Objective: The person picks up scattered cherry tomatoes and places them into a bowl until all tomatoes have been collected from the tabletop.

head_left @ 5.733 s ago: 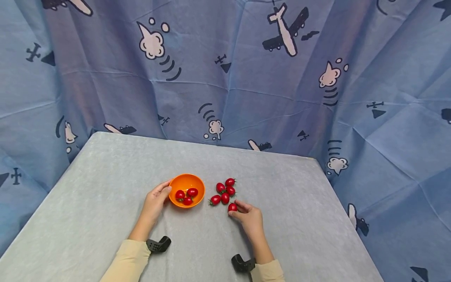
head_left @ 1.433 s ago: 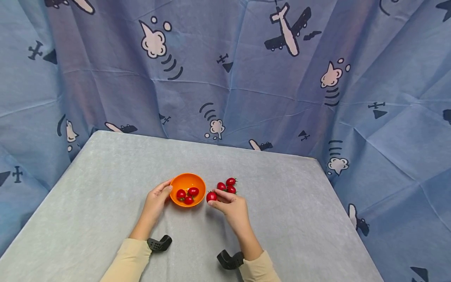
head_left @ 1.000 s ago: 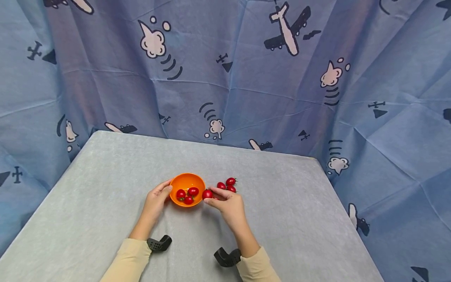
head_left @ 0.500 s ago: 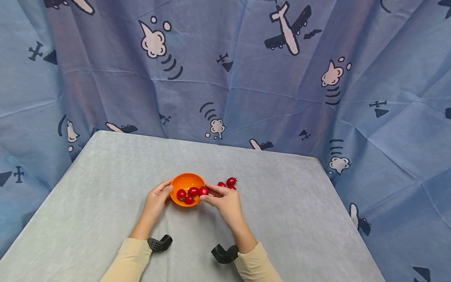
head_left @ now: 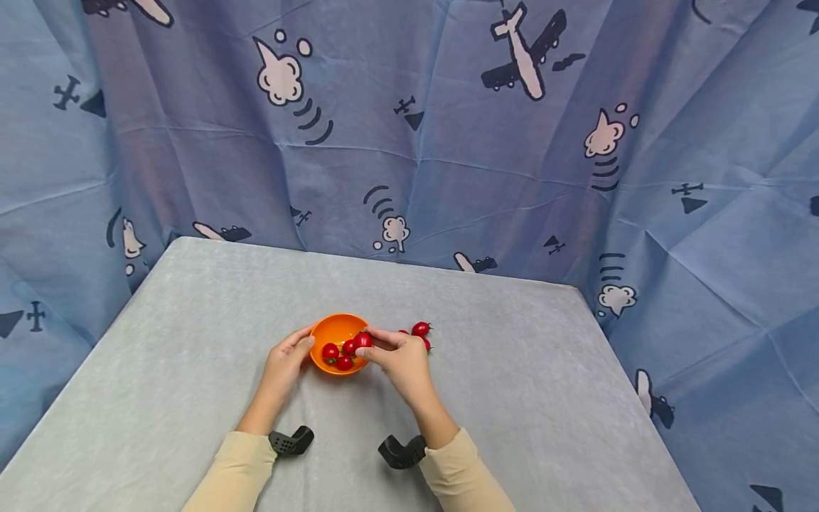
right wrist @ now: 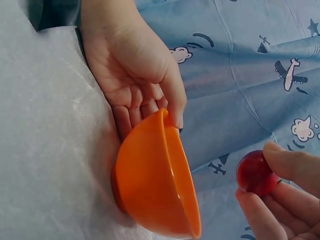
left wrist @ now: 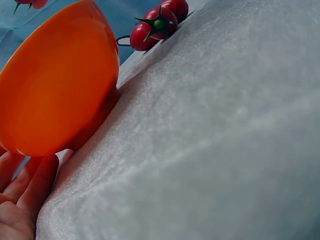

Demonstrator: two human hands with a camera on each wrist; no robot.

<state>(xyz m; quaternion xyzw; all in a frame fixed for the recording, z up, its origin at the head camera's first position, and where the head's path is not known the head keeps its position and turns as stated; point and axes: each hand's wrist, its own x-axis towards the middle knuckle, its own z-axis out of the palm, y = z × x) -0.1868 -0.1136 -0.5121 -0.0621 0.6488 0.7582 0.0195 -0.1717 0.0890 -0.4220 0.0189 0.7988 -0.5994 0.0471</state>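
Note:
An orange bowl stands on the table with three red cherry tomatoes inside. My left hand grips its left side; in the right wrist view the thumb hooks over the rim and the fingers lie against the outer wall. Between thumb and fingertips, my right hand pinches another cherry tomato above the bowl's right rim. Behind that hand, a few more cherry tomatoes lie on the table, partly covered by it in the head view.
A pale grey cloth covers the table. A blue curtain with printed planes and clouds hangs behind its far edge. Each wrist wears a black device, one on the left wrist and one on the right wrist.
My right hand has picked up a cherry tomato from the table and carried it leftward to over the bowl's right rim. The left hand has stayed on the bowl.

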